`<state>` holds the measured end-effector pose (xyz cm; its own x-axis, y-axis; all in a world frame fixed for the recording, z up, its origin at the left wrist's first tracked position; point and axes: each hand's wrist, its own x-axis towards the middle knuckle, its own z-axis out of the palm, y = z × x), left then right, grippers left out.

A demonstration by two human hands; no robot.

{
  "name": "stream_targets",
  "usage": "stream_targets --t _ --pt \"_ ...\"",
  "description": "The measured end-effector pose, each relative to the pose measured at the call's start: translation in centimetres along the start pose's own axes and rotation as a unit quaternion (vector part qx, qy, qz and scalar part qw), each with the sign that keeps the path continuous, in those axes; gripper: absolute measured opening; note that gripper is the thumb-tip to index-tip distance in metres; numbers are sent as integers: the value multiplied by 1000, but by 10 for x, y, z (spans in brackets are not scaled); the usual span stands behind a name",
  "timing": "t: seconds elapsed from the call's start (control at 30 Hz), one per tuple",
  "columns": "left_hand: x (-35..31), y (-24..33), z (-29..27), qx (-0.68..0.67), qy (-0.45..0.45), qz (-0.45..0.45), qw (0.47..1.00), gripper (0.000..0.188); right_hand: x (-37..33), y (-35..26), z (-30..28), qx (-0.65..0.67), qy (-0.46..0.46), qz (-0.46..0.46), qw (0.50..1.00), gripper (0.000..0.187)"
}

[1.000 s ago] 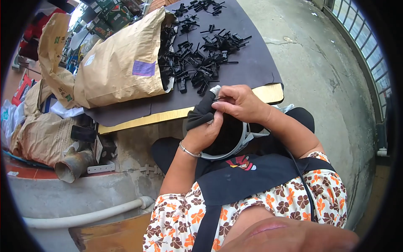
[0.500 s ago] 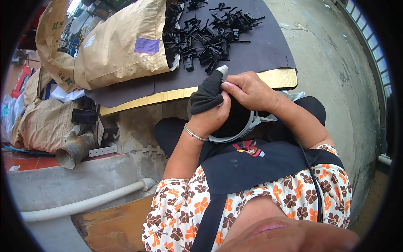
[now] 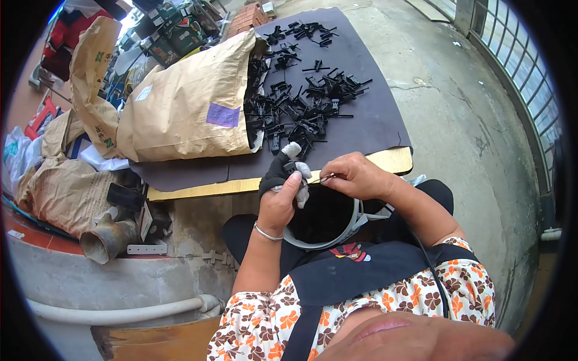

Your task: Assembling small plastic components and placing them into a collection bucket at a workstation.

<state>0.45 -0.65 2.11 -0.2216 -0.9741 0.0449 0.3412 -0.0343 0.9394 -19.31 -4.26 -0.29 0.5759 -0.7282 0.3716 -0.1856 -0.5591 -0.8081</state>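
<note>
My left hand [image 3: 283,183] is partly covered by a black glove with whitish finger coverings. Its fingers curl round what looks like a small black plastic part [image 3: 291,166], mostly hidden. Just right of it, my bare right hand [image 3: 361,175] pinches a thin dark tool [image 3: 327,178] whose kind I cannot make out. Both hands are over a dark-inside bucket with a pale rim [image 3: 355,224] between my knees. Beyond them, many similar black plastic parts [image 3: 316,108] lie heaped on the dark-covered table [image 3: 361,129].
A large brown paper sack [image 3: 180,108] lies on the table's left, its mouth toward the parts. The pale table edge [image 3: 388,161] runs just beyond my hands. At left are a crumpled paper sack [image 3: 66,195], a rusty pipe piece [image 3: 105,240] and a white pipe [image 3: 120,311].
My hands have come apart: the right has drawn back to the right, showing a thin tool. The left has turned, showing its whitish finger coverings. The whole view has shifted, with more table visible.
</note>
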Motion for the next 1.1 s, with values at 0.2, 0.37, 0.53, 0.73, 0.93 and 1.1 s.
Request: stream_targets --t 0.2,0.37,0.53,0.73,0.93,1.1 --pt "0 -18 2 301 47 59 951 40 3 -7 1 50 45 -32 997 11" --pt "-7 -16 6 118 -44 -22 992 32 3 -7 6 108 40 27 993 9" --pt "-5 -19 12 251 -18 91 964 21 2 -14 1 79 32 54 995 16" --pt "-6 -17 20 312 9 140 940 15 0 -14 8 6 16 -7 1000 21" --pt "-9 -18 15 390 -1 175 904 20 1 -13 19 36 -1 41 998 24" --pt "-19 -10 13 479 -16 177 859 18 3 1 23 199 -97 91 971 31"
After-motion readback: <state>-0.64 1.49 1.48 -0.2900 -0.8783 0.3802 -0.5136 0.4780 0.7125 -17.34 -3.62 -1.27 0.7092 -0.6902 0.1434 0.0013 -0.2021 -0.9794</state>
